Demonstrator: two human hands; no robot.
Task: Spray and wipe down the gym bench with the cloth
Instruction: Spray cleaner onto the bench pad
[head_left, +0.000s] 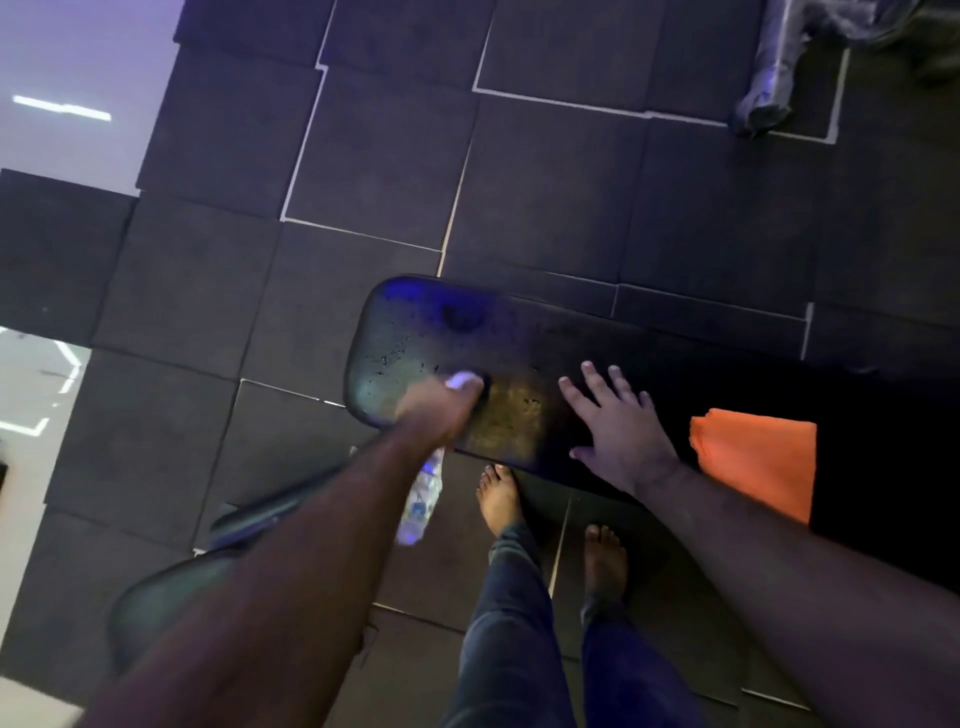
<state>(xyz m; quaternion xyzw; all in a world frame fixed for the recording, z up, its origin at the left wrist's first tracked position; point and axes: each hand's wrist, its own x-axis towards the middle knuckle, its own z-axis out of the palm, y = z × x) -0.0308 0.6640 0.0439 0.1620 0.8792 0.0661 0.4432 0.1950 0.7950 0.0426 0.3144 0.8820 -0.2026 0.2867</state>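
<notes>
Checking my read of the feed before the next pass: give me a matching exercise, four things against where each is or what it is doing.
Things:
1. left hand
2. right hand
3. orange cloth
4. bench

States:
A. lies folded on the dark part of the bench pad
B. grips a clear plastic bottle, neck over the pad
C. speckled with droplets at its rounded end
D. flat, fingers spread, on the pad

Pairs: 1-B, 2-D, 3-A, 4-C
</notes>
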